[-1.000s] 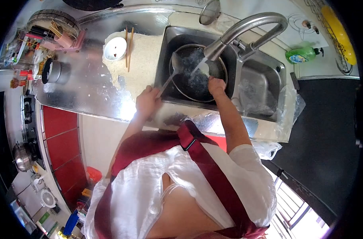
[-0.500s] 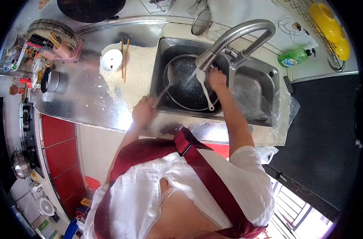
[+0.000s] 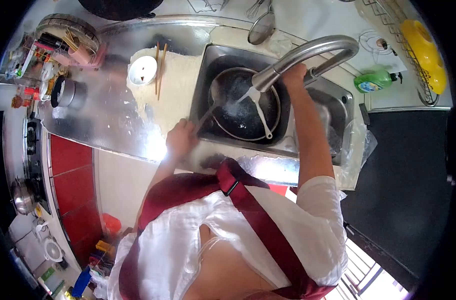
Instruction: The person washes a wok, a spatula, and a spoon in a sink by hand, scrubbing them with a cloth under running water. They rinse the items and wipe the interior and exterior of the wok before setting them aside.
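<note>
In the left sink basin (image 3: 202, 75) sits a round dark pan (image 3: 245, 127) with water in it. My left hand (image 3: 182, 139) is closed around the handle of a long-handled metal utensil (image 3: 206, 116), whose broad head rests inside the pan's left side. A white-handled utensil (image 3: 261, 117) lies across the pan's right part. Water runs from the tall curved faucet (image 3: 333, 42) into the pan. My right hand (image 3: 294, 76) is closed at the faucet lever beside the faucet's base; the spout partly hides its fingers.
A white bowl (image 3: 143, 70) and wooden chopsticks (image 3: 161, 75) are on the counter left of the sink. Green soap bottle (image 3: 377, 81) stands behind the right basin (image 3: 344, 120). A strainer (image 3: 261, 28) hangs at the back. Far left stands a metal pot (image 3: 68, 93).
My right hand has risen from the left basin's right side to the faucet lever. My left hand stays on the utensil handle. The water still runs.
</note>
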### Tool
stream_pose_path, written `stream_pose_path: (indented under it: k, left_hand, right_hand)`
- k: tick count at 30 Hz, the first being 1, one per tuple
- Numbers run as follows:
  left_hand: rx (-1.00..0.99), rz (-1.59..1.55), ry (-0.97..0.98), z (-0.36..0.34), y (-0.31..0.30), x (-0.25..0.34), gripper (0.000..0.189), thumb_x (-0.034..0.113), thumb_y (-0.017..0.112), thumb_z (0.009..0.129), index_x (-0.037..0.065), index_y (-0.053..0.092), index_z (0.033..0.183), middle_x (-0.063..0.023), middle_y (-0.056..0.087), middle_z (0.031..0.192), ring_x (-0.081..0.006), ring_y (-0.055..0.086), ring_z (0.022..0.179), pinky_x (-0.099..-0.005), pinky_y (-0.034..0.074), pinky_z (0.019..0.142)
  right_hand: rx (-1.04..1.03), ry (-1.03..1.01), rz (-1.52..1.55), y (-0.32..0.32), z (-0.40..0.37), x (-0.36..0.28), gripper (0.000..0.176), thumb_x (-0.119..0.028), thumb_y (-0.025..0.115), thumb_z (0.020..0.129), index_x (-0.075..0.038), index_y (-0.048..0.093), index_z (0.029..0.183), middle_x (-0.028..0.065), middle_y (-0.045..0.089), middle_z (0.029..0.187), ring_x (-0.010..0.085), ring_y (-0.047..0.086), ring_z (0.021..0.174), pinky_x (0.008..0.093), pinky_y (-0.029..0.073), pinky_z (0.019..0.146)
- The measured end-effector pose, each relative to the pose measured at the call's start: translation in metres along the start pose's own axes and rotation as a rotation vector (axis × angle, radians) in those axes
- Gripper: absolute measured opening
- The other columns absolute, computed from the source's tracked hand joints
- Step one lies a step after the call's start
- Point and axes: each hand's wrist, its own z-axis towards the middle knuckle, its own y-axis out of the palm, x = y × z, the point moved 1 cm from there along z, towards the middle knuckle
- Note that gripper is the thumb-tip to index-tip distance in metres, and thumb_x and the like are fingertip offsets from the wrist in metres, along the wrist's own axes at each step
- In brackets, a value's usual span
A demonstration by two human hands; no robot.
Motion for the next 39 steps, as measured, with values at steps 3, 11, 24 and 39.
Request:
stream_pose_path:
  k: [3,11,24,39]
  left_hand:
    - [-0.010,-0.008,0.016,0.000,-0.003,0.001,0.028,0.021,0.065,0.070,0.011,0.055,0.094,-0.0097,0.051,0.091,-0.0312,0.057,0.083,-0.0420,0.048,0.070]
    - [-0.025,-0.029,-0.006,0.000,-0.004,0.000,0.028,0.021,0.065,0.069,0.010,0.056,0.094,-0.0098,0.052,0.092,-0.0302,0.057,0.085,-0.0412,0.048,0.071]
    - [-0.034,-0.010,0.038,0.001,-0.002,0.000,0.029,0.020,0.066,0.069,0.010,0.056,0.094,-0.0110,0.052,0.093,-0.0316,0.058,0.086,-0.0418,0.049,0.071]
    - [-0.128,-0.006,0.055,0.007,-0.007,0.007,0.044,0.013,0.067,0.063,0.016,0.054,0.105,-0.0117,0.053,0.094,-0.0322,0.057,0.087,-0.0412,0.048,0.073]
  right_hand:
    - [0.088,-0.026,-0.007,-0.003,-0.010,0.002,0.034,-0.022,0.055,0.079,-0.004,0.058,0.108,0.0052,0.062,0.102,0.0265,0.066,0.071,0.0432,0.048,0.050]
    - [0.014,0.052,-0.045,-0.024,-0.038,0.017,0.051,-0.021,0.050,0.083,0.000,0.040,0.128,0.0118,0.042,0.131,0.0273,0.066,0.078,0.0431,0.049,0.052]
    - [-0.278,-0.167,0.426,0.059,-0.147,-0.060,0.056,-0.035,0.062,0.078,-0.002,0.043,0.120,0.0184,0.062,0.101,0.0320,0.061,0.092,0.0409,0.050,0.075]
    - [-0.430,-0.372,0.557,0.060,-0.214,-0.092,0.044,-0.011,0.031,0.088,0.003,0.033,0.130,0.0290,0.059,0.097,0.0388,0.060,0.093,0.0452,0.047,0.080]
